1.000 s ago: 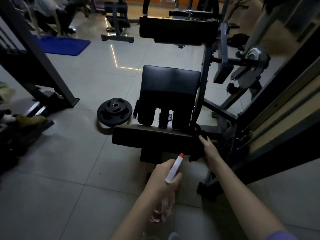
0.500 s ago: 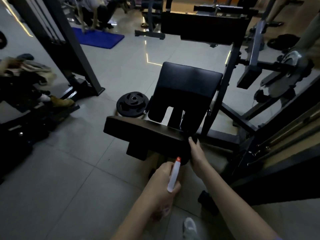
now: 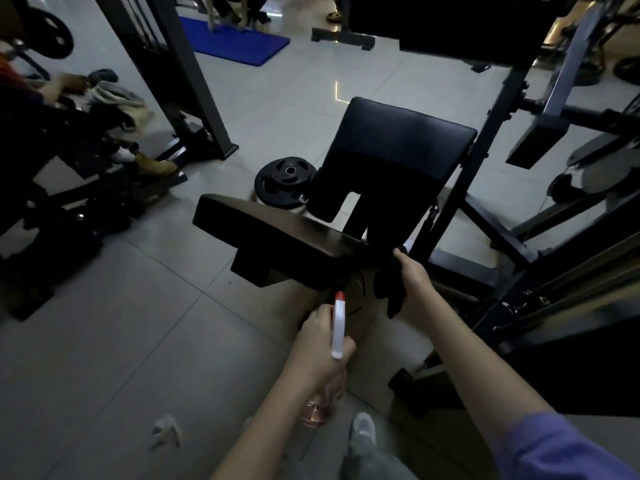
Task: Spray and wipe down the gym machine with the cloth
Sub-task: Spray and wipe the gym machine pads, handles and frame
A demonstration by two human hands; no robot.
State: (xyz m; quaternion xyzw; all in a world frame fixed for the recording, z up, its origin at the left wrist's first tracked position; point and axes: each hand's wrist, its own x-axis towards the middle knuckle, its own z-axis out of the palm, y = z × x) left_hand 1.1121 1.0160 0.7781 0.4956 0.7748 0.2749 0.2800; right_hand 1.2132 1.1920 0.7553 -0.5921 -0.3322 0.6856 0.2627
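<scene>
Head view: left hand (image 3: 322, 346) curled round the bottle (image 3: 337, 329), right hand (image 3: 415, 277) clutching the cloth (image 3: 388, 287) at the pad's (image 3: 270, 230) near end, where a low-aimed spray would probably wet floor or fingers instead.

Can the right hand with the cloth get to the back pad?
Probably yes: the right hand holds the cloth at the corner of the seat, with open space up to the back pad.
</scene>
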